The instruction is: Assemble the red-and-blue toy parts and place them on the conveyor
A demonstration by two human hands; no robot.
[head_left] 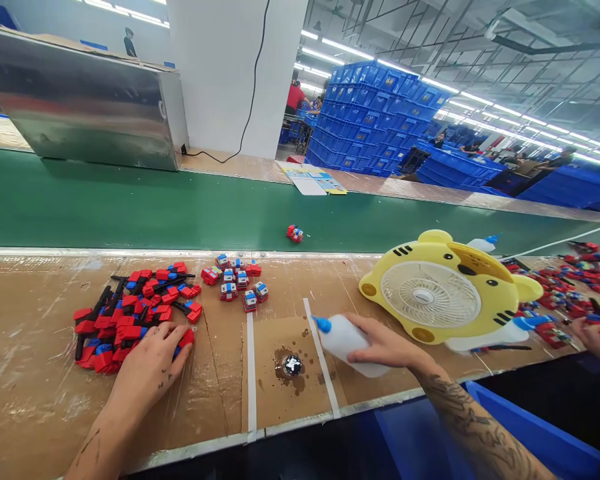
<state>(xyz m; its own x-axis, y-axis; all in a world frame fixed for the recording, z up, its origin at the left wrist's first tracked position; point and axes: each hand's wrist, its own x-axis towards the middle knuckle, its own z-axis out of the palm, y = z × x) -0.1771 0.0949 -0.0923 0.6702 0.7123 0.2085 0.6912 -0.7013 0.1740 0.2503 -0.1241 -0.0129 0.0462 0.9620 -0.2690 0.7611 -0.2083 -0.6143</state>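
Note:
My left hand rests at the right edge of a pile of red and blue plastic toy parts with black rods. Its thumb and fingers close around a red plastic part. In my right hand is a white squeeze bottle, tilted with its blue nozzle toward the left. Left of the bottle, a small round black-and-silver piece sits on a wet-stained cardboard patch between two white tape strips. Beyond it stand several small red, white and blue toy pieces.
A yellow animal-faced fan lies to the right, with other white bottles beside it. Another person's hand is by more red parts at far right. A green conveyor belt carries one red piece. Blue crates are stacked behind.

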